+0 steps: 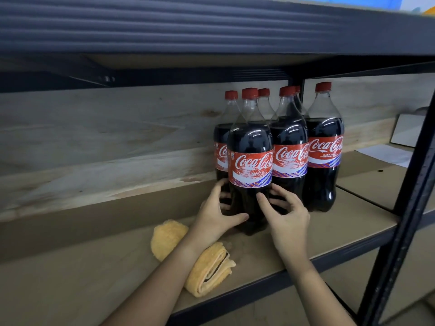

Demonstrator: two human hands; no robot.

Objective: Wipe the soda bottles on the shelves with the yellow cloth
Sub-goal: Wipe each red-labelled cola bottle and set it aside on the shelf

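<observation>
Both hands are on the front soda bottle, which stands upright on the brown board of the shelf. The left hand curls round the bottle's lower left side, thumb laid across the dark base below the red label, fingers wrapped toward the back. The right hand is at the lower right side, thumb pressed on the bottle front, fingers loosely curled round into the gap beside the neighbouring bottle; how firmly they bear cannot be told. The held bottle is at the front left of a cluster of red-capped bottles, touching or just beside the others; a further bottle stands at the cluster's right. The yellow cloth lies folded on the shelf board near the front edge, under the left forearm, held by neither hand. A black upright post frames the shelf at right. White paper lies on the adjoining shelf beyond.
</observation>
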